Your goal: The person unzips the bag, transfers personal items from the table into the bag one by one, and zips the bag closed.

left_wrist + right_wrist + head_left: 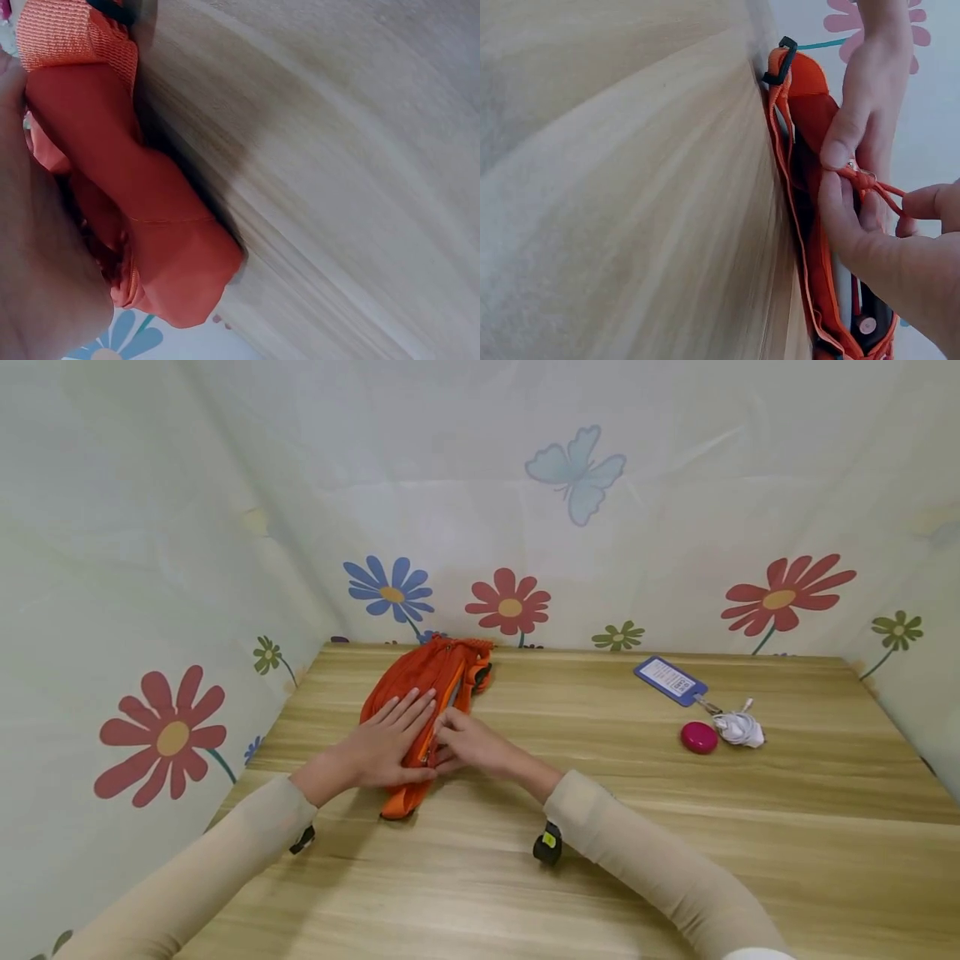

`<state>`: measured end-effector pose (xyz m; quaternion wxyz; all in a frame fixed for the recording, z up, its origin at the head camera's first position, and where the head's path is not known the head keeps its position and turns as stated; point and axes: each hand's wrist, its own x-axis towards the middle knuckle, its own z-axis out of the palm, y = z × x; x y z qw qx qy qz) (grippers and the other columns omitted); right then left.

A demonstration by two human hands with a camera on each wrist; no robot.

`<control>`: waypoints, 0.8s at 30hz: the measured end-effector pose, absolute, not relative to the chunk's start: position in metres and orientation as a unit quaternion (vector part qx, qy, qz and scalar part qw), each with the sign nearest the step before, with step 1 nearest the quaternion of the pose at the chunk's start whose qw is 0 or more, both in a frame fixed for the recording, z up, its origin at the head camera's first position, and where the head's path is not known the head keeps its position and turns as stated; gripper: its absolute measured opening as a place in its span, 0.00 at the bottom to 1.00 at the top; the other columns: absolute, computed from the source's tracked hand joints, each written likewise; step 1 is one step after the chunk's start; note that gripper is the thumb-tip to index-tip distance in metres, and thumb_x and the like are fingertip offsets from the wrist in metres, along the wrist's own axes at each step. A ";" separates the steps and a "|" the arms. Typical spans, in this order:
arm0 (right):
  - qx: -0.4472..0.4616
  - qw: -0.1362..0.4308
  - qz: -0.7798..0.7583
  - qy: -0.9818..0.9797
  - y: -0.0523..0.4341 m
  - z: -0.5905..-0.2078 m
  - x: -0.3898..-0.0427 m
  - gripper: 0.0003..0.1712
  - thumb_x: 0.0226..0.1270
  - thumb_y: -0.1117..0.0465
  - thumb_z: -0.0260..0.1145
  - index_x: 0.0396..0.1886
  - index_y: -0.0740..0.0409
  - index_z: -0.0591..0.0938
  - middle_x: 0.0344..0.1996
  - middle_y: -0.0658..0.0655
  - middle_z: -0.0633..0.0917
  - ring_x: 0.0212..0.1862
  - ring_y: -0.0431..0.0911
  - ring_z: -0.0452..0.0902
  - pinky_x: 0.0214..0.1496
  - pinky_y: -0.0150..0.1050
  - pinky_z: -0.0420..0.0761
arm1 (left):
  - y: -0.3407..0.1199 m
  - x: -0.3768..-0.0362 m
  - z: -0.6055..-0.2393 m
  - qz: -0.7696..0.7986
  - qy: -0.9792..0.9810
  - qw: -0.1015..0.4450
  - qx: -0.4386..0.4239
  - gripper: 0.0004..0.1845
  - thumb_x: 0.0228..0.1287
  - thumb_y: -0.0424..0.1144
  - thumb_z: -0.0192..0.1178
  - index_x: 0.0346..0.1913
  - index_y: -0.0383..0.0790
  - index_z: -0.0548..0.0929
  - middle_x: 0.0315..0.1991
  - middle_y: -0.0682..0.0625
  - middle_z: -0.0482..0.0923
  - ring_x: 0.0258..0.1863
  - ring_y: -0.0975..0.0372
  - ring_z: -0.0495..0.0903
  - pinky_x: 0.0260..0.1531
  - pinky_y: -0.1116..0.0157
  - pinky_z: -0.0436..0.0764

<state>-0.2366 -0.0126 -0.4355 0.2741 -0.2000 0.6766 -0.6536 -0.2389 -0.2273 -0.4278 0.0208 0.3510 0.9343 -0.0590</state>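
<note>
The head view shows an orange-red bag (408,681) left of centre in the frame, lying on a wood-grain table (465,893) with its top end near the patterned backdrop (450,510). The left hand (384,745) lies on the bag, palm down, its fingers straight and slightly spread across the fabric, the thumb reaching toward the lower end of the zip. The right hand (471,745) is just beside it, at the bag's right edge, with its fingers bent inward. In the right wrist view this hand, at the lower right, pinches a knotted orange cord (865,180) by the zip, while the left thumb, coming from the top, rests close by the knot; whether it presses on the knot is hard to tell. Below the cord the bag gapes, and a dark item with a round pinkish end (867,325) shows inside, near the bottom edge. A black buckle (781,61) sits at the bag's end, upper right of that frame. The left wrist view has the bag at the left with a webbing strap (75,34) in the upper left corner. Well apart from the bag, right of centre in the head view, lie a blue card holder (670,681), a bundled white cable (740,728) and a round magenta case (699,737), close together.
</note>
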 end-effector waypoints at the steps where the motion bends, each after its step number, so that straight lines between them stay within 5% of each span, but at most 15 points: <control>1: -0.210 0.276 -0.646 0.679 -0.012 -0.435 -0.237 0.08 0.83 0.64 0.45 0.51 0.66 0.67 0.39 0.62 0.80 0.40 0.54 0.85 0.46 0.48 0.87 | -0.226 -0.239 -0.428 -0.053 0.936 0.022 0.348 0.58 0.66 0.76 0.47 0.82 0.36 0.45 0.83 0.44 0.35 0.81 0.46 0.37 0.78 0.46 0.47; 5: -0.284 0.273 -0.582 0.711 -0.007 -0.431 -0.238 0.08 0.82 0.65 0.51 0.53 0.65 0.66 0.32 0.58 0.78 0.31 0.48 0.78 0.37 0.38 0.80 | -0.224 -0.239 -0.428 -0.031 0.942 0.036 0.333 0.60 0.63 0.79 0.46 0.82 0.37 0.44 0.83 0.45 0.34 0.82 0.47 0.36 0.78 0.44 0.44; 12: -0.330 0.243 -0.435 0.801 0.002 -0.431 -0.238 0.14 0.68 0.69 0.68 0.51 0.70 0.78 0.30 0.57 0.88 0.30 0.45 0.83 0.32 0.33 0.80 | -0.221 -0.237 -0.424 -0.049 0.941 0.031 0.334 0.62 0.61 0.77 0.52 0.82 0.35 0.45 0.83 0.44 0.35 0.81 0.46 0.37 0.78 0.45 0.45; 17: -0.324 0.234 -0.403 0.823 0.007 -0.435 -0.236 0.17 0.68 0.67 0.67 0.55 0.67 0.80 0.27 0.57 0.87 0.24 0.48 0.81 0.25 0.32 0.78 | -0.219 -0.236 -0.422 -0.062 0.941 0.037 0.330 0.59 0.64 0.74 0.53 0.82 0.35 0.44 0.83 0.43 0.35 0.81 0.46 0.37 0.78 0.46 0.45; 24: -0.310 0.268 -0.421 0.809 0.016 -0.431 -0.236 0.25 0.71 0.66 0.62 0.67 0.64 0.78 0.32 0.62 0.88 0.26 0.51 0.80 0.29 0.38 0.79 | -0.218 -0.235 -0.423 -0.066 0.941 0.034 0.330 0.57 0.67 0.71 0.52 0.82 0.35 0.43 0.83 0.43 0.34 0.81 0.46 0.38 0.77 0.45 0.47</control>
